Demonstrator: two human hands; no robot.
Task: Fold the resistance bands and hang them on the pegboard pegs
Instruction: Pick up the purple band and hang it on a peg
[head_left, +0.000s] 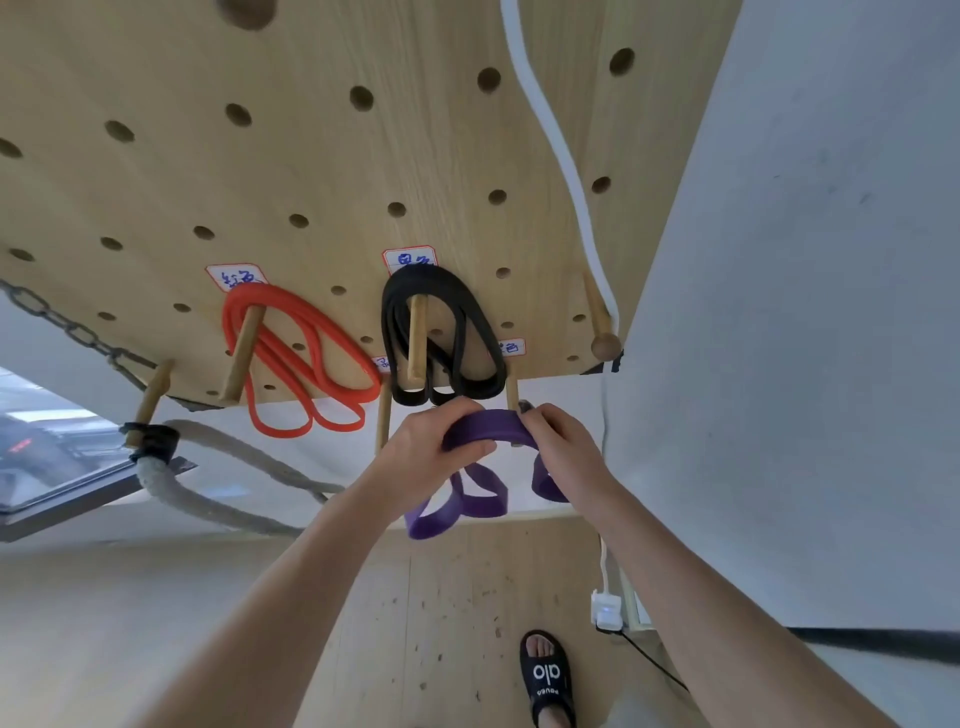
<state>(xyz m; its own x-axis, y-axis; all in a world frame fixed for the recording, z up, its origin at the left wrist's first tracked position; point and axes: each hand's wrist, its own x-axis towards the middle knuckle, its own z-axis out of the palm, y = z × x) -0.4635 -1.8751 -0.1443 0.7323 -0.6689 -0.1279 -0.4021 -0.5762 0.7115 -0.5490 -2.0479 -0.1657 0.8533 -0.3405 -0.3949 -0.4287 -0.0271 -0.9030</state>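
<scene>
The purple band (488, 426) arches between my two hands, its folded loops hanging below my grip. My left hand (426, 447) pinches the band's left end, thumb under, fingers over; my right hand (561, 447) clamps the right end the same way. The target peg (513, 402) stands just behind the arch, its tip hidden by the band.

Finding: to seat it well, I judge all layers must ride over the peg tip together, held taut, before either pinch loosens.

Clearances: the black band (441, 338) hangs just above my knuckles, the orange band (296, 358) up and left. A bare peg (383, 421) stands beside my left hand. Below is open.
</scene>
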